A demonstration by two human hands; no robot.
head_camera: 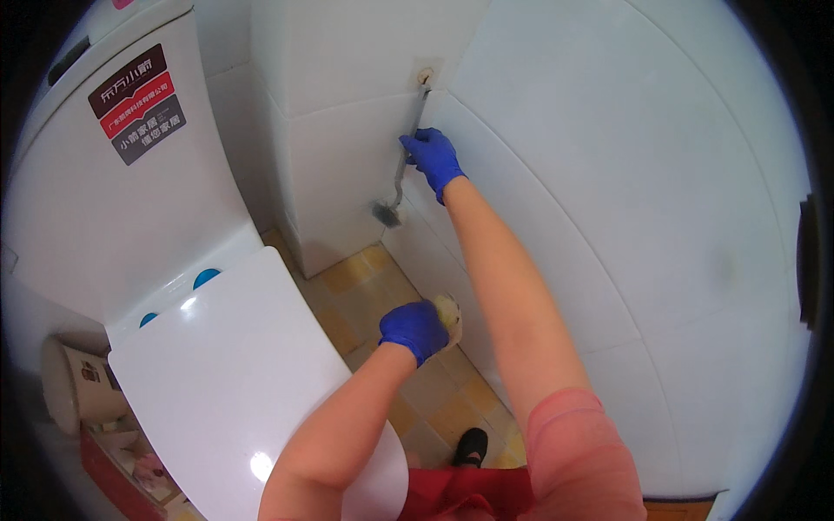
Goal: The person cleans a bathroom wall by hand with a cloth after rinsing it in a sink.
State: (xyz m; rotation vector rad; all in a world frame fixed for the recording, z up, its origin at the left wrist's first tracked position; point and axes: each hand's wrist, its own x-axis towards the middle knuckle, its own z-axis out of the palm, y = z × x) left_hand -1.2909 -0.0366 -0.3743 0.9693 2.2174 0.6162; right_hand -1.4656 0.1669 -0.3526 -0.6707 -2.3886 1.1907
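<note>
My right hand [432, 156], in a blue glove, grips the grey handle of a toilet brush [389, 214] at the tiled wall corner. The brush's dark bristles hang at the lower end, and its top reaches a round wall fitting [425, 76]. My left hand [415, 330], also gloved in blue, is closed around a pale yellowish-white cloth or sponge [449, 314], above the floor beside the toilet. Which of the two it is cannot be told. The closed white toilet lid [221, 391] lies to the left of my left hand.
The toilet tank [130, 195] with a printed sticker stands at the left. Below it are a beige bin [91, 384] and a red container [120, 478] with things inside. White tiled wall [586, 163] rises at the right. A black shoe [471, 447] rests on the yellow-and-beige tiled floor [427, 384].
</note>
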